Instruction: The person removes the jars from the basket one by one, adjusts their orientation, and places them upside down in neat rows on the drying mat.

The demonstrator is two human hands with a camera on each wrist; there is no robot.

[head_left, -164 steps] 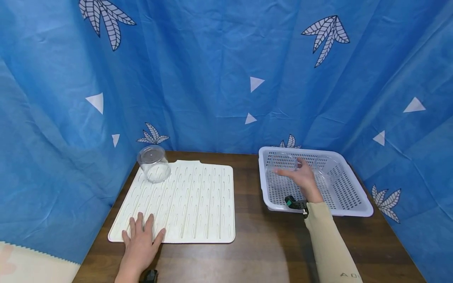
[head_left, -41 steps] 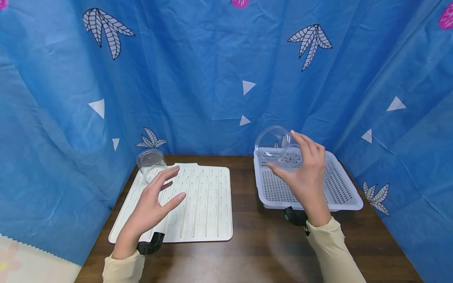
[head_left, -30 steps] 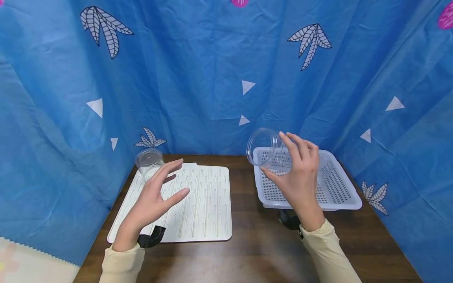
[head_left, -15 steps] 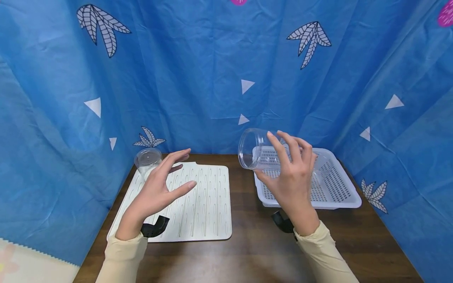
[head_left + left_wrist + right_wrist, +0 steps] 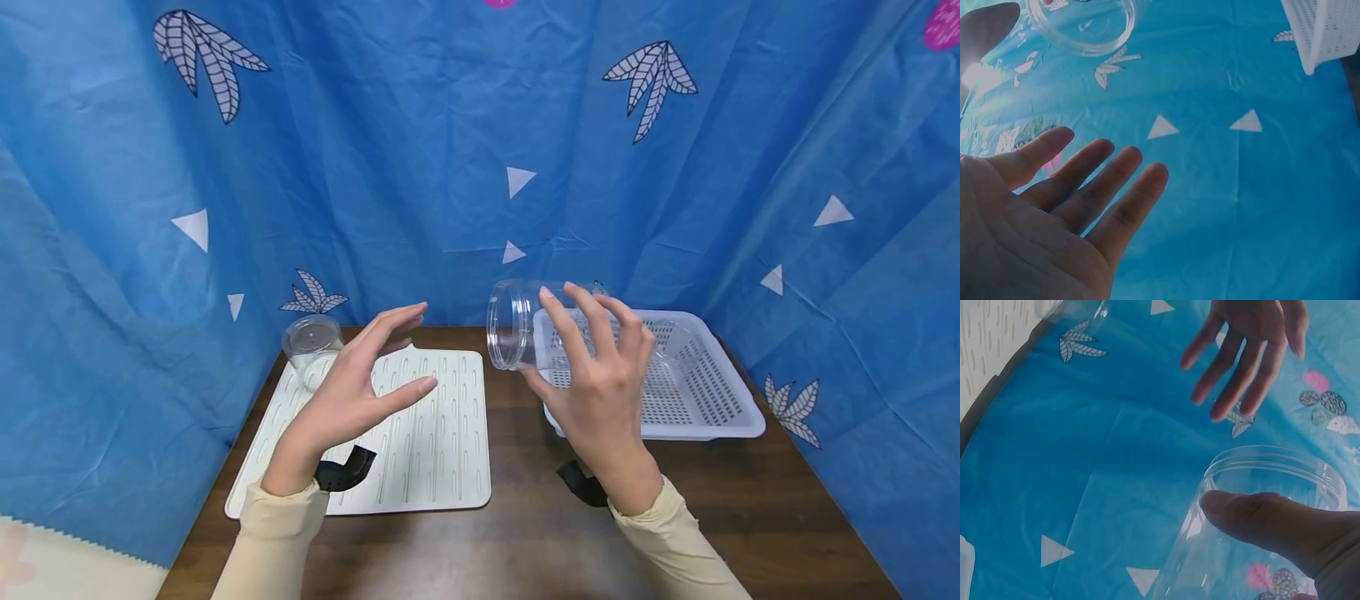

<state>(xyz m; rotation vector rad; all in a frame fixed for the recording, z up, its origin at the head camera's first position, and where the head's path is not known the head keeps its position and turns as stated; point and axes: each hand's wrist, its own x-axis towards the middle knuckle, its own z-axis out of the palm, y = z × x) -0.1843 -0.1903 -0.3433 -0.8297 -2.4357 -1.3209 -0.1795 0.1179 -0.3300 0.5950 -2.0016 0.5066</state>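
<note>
My right hand grips a clear plastic jar above the near-left part of the basket. The jar lies sideways, its threaded mouth facing left. In the right wrist view, the thumb presses on the jar just below its rim. My left hand is raised over the white mat, fingers stretched and thumb apart, touching nothing. Its palm shows in the left wrist view, with the jar's rim beyond. Another clear jar stands mouth down at the mat's far left corner.
A white ridged draining mat lies on the left of the brown wooden table. At the right stands a pale perforated plastic basket, with a faint clear container inside. Blue curtain hangs behind and along both sides.
My right hand has lifted the jar out of the basket, turned its mouth leftward and carried it left. My left hand has risen off the mat and moved right, toward the jar.
</note>
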